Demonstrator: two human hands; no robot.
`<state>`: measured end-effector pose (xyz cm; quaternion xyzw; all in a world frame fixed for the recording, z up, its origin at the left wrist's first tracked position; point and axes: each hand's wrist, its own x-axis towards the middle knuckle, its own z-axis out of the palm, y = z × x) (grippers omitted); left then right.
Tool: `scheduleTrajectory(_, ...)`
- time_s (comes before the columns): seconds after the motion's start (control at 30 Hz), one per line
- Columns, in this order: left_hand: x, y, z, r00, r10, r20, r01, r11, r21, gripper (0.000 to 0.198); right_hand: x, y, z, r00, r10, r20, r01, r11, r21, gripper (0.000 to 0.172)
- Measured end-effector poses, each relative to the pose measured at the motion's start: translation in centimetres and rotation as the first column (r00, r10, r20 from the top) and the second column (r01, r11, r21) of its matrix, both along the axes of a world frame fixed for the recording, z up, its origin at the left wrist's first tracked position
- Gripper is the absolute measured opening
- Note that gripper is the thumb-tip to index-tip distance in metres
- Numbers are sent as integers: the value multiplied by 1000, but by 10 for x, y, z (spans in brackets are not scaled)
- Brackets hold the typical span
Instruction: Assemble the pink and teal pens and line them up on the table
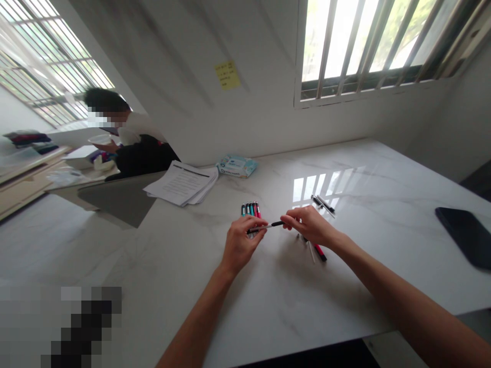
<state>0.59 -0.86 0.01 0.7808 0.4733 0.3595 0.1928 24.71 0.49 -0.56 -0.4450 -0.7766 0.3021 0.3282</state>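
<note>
My left hand (242, 241) pinches one end of a slim pen, where a dark tip shows by the fingers. My right hand (310, 225) closes on the other end, beside the black part of the pen (276, 224). The pen lies nearly level between both hands, and its ends are partly hidden by fingers. Just behind my left hand, several pens (251, 209) with teal, black and red bodies lie in a row. Below my right hand are a red and black pen piece (320, 252) and a thin white rod (311, 252), partly covered by the hand.
More black and silvery pen parts (324, 203) lie beyond my right hand. A dark phone (466, 237) rests at the right. Printed papers (182, 184) and a blue wipes packet (237, 166) lie near the wall, which bears a yellow note (227, 75). Another person (141, 140) sits at the left.
</note>
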Motion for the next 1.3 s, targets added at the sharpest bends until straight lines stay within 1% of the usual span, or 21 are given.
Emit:
scheduleTrajectory(0.03, 0, 0, 0, 1000, -5, -2, 5, 1000, -2, 11, -1, -1, 0, 1000, -5, 19, 5, 1000, -13, 42)
scheduleTrajectory(0.07, 1, 0, 0, 1000, -7, -5, 7, 1000, -4, 11, -1, -1, 1, 1000, -6, 18, 7, 1000, -17, 40)
scheduleTrajectory(0.13, 1, 0, 0, 1000, -5, -8, 5, 1000, -4, 12, -2, -3, 2, 1000, 0, -26, 1, 1000, 20, 23)
scheduleTrajectory(0.23, 0, 0, 0, 1000, -6, 9, 6, 1000, -7, 12, -3, -3, 1, 999, 12, -42, -7, 995, 101, 18)
scheduleTrajectory(0.27, 0, 0, -1, 1000, -8, 14, 8, 1000, -8, 12, -3, -2, 1, 1000, 8, -18, -6, 994, 107, 19)
scheduleTrajectory(0.33, 0, 1, -1, 1000, -10, 14, 11, 1000, -7, 12, -2, -1, 0, 1000, -7, 24, 4, 995, 97, 30)
scheduleTrajectory(0.4, 0, 1, 0, 1000, -11, 9, 11, 1000, -6, 12, -2, 0, -1, 1000, -3, 13, 1, 995, 95, 26)
scheduleTrajectory(0.43, 1, 1, 0, 1000, -10, 8, 10, 1000, -6, 12, -2, 0, -2, 1000, 4, 0, -4, 994, 107, 22)
scheduleTrajectory(0.5, 1, 1, 0, 1000, -11, 10, 11, 1000, -8, 12, -2, 0, -2, 1000, 8, 0, -8, 990, 139, 20)
scheduleTrajectory(0.6, 1, 0, 0, 1000, -23, 5, 23, 1000, -12, 11, -2, 0, -2, 998, 3, 58, -11, 989, 149, 32)
scheduleTrajectory(0.63, 1, 0, 0, 1000, -26, 2, 26, 1000, -12, 11, -2, -1, -2, 998, 3, 60, -12, 989, 146, 30)
scheduleTrajectory(0.7, 1, 0, 0, 1000, -23, 2, 23, 1000, -12, 11, -2, -1, -2, 999, 8, 37, -14, 989, 150, 21)
scheduleTrajectory(0.77, 1, 0, 0, 1000, -21, 7, 21, 1000, -14, 11, -2, -1, -2, 999, 5, 36, -11, 986, 168, 19)
scheduleTrajectory(0.8, 1, 0, 0, 1000, -23, 8, 24, 1000, -16, 11, -2, -1, -2, 999, 2, 49, -10, 986, 169, 22)
scheduleTrajectory(0.87, 1, 0, 0, 999, -33, 5, 33, 999, -18, 10, -1, 0, -2, 998, 2, 68, -12, 989, 147, 35)
scheduleTrajectory(0.9, 1, 0, 0, 999, -34, 3, 34, 999, -18, 10, -1, 0, -2, 998, 6, 63, -14, 991, 132, 35)
scheduleTrajectory(0.97, 1, 0, 0, 1000, -30, 5, 30, 999, -17, 10, -1, 0, -2, 999, 15, 43, -20, 992, 123, 26)
scheduleTrajectory(1.07, 1, 0, 0, 999, -31, 14, 32, 999, -27, 10, -1, 0, -3, 997, 19, 69, -29, 989, 142, 23)
scheduleTrajectory(1.17, 1, 0, 0, 999, -47, 0, 47, 998, -28, 10, -2, 0, -3, 994, 31, 100, -44, 991, 124, 37)
scheduleTrajectory(1.2, 1, 0, 0, 999, -50, -7, 50, 998, -23, 9, -2, 0, -3, 995, 30, 93, -42, 992, 123, 36)
scheduleTrajectory(1.3, 1, 1, 0, 999, -46, -18, 46, 999, -11, 8, -2, -1, -3, 998, 12, 55, -20, 988, 153, 21)
